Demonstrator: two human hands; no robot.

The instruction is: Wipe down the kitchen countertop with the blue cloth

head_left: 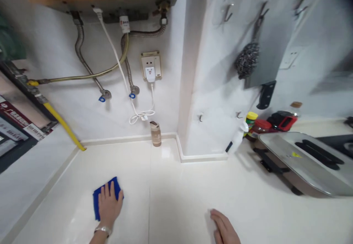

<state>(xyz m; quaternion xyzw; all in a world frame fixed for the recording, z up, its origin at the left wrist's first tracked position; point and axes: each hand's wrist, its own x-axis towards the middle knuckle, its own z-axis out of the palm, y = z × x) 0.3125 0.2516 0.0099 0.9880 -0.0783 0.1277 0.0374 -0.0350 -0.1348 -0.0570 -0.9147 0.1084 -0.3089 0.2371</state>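
Head view: covers the cloth (117, 187), toward the left of the counter (173, 196), with left hand (109, 206), fingers spread, likely pressing evenly, not pinching; holds right hand (224, 228) apart, fingers loosely extended, visibly empty.

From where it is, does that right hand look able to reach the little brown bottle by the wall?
Probably, with a stretch: I see nothing standing on the counter between the right hand and the brown bottle. The left hand, on the blue cloth, lies off to the side.

Left fingers (107, 191) rest on blue cloth (116, 186); right fingers (220, 220) perhaps touch counter (176, 196).
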